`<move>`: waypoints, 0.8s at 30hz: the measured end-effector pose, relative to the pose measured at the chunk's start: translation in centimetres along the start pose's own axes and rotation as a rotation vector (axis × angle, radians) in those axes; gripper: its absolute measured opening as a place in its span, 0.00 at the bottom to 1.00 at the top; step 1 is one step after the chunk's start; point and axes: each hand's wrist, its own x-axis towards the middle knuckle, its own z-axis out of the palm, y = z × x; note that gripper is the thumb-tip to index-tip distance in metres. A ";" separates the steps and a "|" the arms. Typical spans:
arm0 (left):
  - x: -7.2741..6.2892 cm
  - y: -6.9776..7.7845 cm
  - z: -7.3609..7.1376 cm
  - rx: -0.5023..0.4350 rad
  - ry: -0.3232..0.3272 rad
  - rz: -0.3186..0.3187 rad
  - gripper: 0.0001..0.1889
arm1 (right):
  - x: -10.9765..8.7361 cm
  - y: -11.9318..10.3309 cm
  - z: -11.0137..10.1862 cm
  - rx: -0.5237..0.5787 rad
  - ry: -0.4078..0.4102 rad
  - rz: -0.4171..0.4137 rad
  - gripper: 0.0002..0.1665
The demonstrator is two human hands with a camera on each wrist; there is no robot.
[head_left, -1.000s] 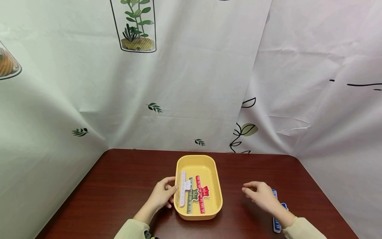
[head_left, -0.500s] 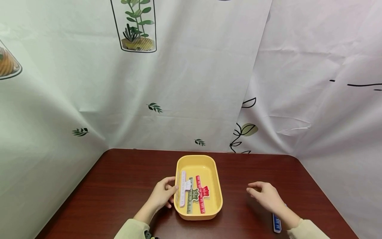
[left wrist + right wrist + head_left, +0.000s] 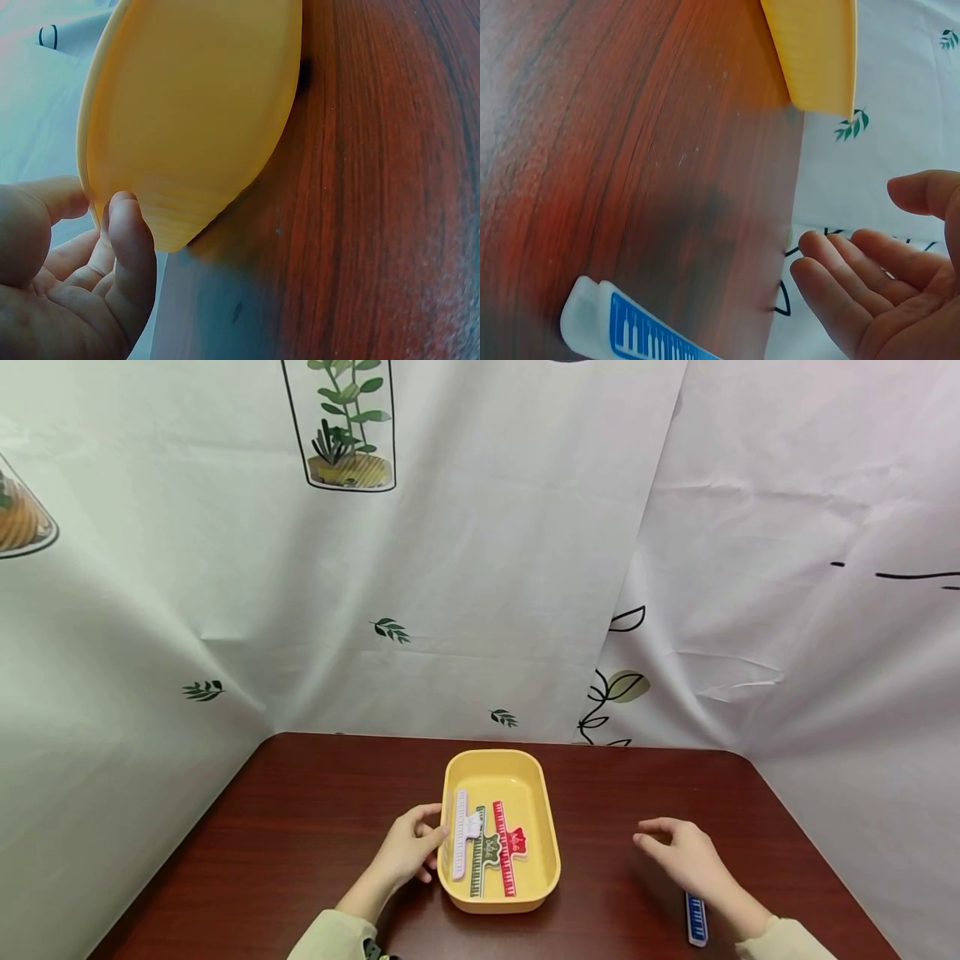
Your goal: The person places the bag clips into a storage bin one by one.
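A yellow tray (image 3: 551, 827) stands on the table, its outer wall filling much of the left wrist view. My left hand (image 3: 405, 847) holds its left rim, thumb over the edge and fingers outside. Inside lie three long clips with piano-key prints: a pale lilac clip (image 3: 459, 843), a dark green clip (image 3: 477, 860) and a red clip (image 3: 503, 847). To the right, my right hand (image 3: 686, 854) hovers above the table, fingers loosely bent with nothing between them. Below it lies a blue clip (image 3: 697, 920), partly hidden by hand and forearm; the right wrist view shows its white end.
The dark red-brown wooden table (image 3: 315, 810) has rounded far corners. White cloth (image 3: 480, 568) with printed leaves and jars hangs behind and at both sides of it. The tray's far end stands close to the table's back edge.
My right hand has drifted right, away from the tray, and now covers more of the blue clip. The left hand, the tray and the clips inside stay where they were.
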 end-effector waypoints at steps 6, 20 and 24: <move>0.0 0.0 0.0 0.007 0.003 -0.003 0.23 | -0.1 0.3 -0.3 -0.030 0.002 -0.003 0.20; 0.0 0.0 0.0 0.011 0.010 -0.009 0.24 | -0.1 1.0 -0.9 -0.072 -0.006 -0.011 0.24; 0.0 0.0 0.0 0.013 0.009 -0.011 0.24 | -0.2 1.1 -1.1 -0.083 -0.012 -0.007 0.24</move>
